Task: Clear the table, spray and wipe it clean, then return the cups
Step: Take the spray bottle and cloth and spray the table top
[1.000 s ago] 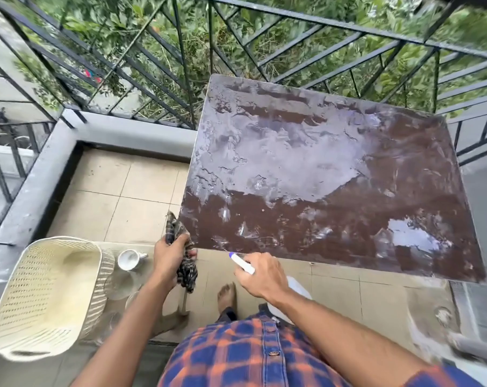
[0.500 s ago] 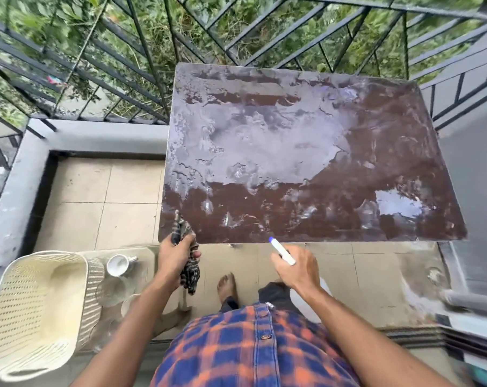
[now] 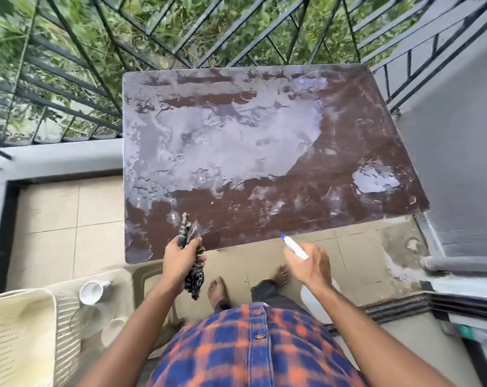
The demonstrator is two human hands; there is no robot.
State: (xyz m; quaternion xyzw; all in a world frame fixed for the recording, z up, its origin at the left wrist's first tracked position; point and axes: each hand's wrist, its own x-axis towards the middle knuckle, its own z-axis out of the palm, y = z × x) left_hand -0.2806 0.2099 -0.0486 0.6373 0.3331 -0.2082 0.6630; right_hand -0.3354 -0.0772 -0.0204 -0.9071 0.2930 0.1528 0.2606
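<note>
Checked dark cloth (image 3: 193, 270), bunched into a wad, is sitting clenched in the left hand (image 3: 179, 259), and compared with a second ago that hand is reaching further in, so the cloth's upper end is now lying over the near edge of the brown, wet-streaked rectangular table (image 3: 264, 152) instead of hanging off its corner. The right hand (image 3: 309, 265) is gripping the white plastic spray bottle with the blue-tipped nozzle (image 3: 294, 247), nozzle pointing at the table's near edge, bottle body hanging below the wrist. The top is carrying nothing and is already glistening with liquid, so spraying is looking finished and wiping is about to start.

Outward to the left, a white ceramic cup (image 3: 90, 292) is lying tipped on a pale plastic chair (image 3: 141, 277), with what seem to be other pale dishes beside it, too blurred to name, and a cream woven plastic basket (image 3: 19, 339) is standing just beside them. Black metal railing (image 3: 97, 79) is closing off the far and left sides, a grey wall (image 3: 460, 152) the right, so reaching the far corners is probably meaning a long stretch from this side.
</note>
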